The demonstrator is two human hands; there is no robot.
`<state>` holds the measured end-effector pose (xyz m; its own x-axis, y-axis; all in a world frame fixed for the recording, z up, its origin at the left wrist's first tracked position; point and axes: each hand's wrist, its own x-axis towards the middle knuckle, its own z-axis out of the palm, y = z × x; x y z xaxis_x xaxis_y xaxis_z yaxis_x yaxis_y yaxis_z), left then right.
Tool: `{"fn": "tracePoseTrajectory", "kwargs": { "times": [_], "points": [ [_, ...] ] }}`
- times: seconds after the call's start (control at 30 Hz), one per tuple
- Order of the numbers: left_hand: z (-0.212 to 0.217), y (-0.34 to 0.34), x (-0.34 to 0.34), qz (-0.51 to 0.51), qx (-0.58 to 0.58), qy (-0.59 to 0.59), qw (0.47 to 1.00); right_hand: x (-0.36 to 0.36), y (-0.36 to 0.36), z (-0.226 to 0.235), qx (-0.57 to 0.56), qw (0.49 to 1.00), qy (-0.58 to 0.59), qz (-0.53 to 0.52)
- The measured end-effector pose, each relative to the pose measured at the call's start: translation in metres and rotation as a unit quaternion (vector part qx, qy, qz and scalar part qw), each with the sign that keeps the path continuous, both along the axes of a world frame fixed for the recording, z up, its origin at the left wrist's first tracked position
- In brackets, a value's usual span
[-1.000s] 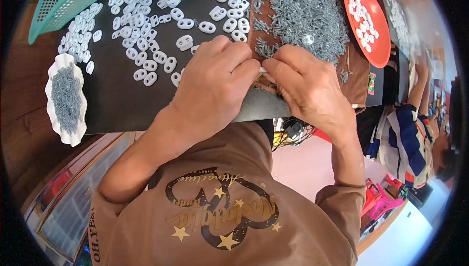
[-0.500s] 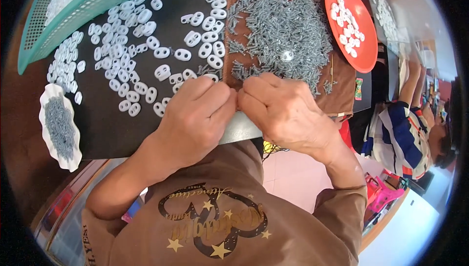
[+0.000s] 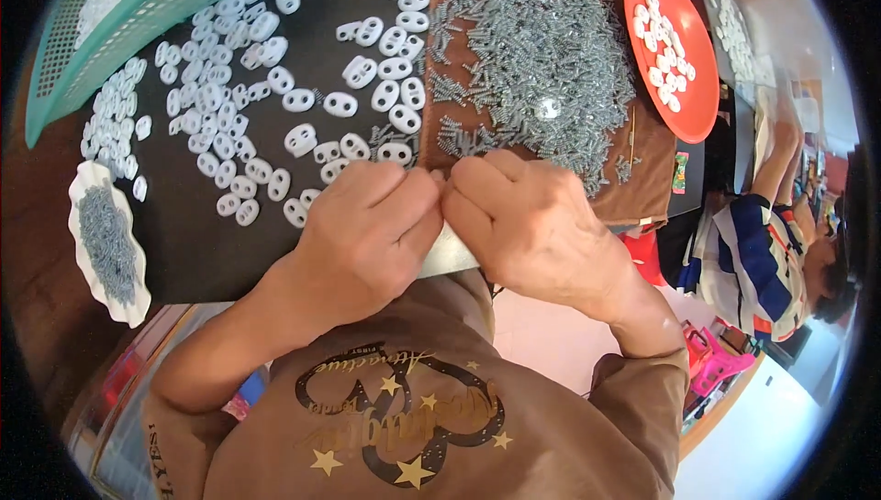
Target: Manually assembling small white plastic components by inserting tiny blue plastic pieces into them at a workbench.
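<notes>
- I saw two hands, the left hand [image 3: 367, 234] and the right hand [image 3: 532, 225], curled knuckles-up with their fingertips pressed together at the table's near edge; whatever they pinched was hidden, so I could not tell what it was.
- Both forearms came up from the lower edge in brown sleeves and bent inward at the wrists.
- Against half a second earlier, the hands sat in much the same pinch, while the whole table had slid a little lower and rightward in view.
- Just beyond the left knuckles lay the white oval two-holed plastic stoppers [image 3: 275, 105], dozens scattered over one black mat [image 3: 184, 252], too many to count.
- Just beyond the right knuckles lay one heap of small grey metal springs [image 3: 541, 69] on one brown cloth [image 3: 642, 197].
- Farther out I counted one round red plate [image 3: 697, 105] of white pieces, one teal plastic basket [image 3: 138, 32], and one white scalloped dish [image 3: 92, 252] of springs.
- One other person in a striped top [image 3: 762, 252] sat at the right.
</notes>
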<state>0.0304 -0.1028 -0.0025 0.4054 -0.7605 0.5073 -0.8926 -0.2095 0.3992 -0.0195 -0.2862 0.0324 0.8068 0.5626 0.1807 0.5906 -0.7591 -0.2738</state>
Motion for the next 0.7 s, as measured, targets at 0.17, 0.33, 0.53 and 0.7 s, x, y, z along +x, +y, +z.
{"fn": "tracePoseTrajectory", "kwargs": {
  "times": [0.17, 0.33, 0.53, 0.7],
  "points": [
    [0.012, -0.001, 0.002, 0.004, 0.037, 0.052, 0.998, 0.000, -0.005, 0.004, 0.024, 0.998, 0.032, -0.042],
    [0.026, 0.004, 0.009, 0.029, -0.019, 0.151, 0.988, 0.002, -0.012, 0.023, 0.148, 0.979, 0.119, -0.075],
    [0.043, 0.012, 0.010, 0.033, -0.042, 0.488, 0.871, 0.005, -0.008, 0.033, 0.222, 0.963, 0.142, -0.064],
    [0.040, 0.018, 0.007, 0.025, -0.092, 0.554, 0.827, 0.006, -0.002, 0.034, 0.239, 0.954, 0.169, -0.071]
  ]
}}
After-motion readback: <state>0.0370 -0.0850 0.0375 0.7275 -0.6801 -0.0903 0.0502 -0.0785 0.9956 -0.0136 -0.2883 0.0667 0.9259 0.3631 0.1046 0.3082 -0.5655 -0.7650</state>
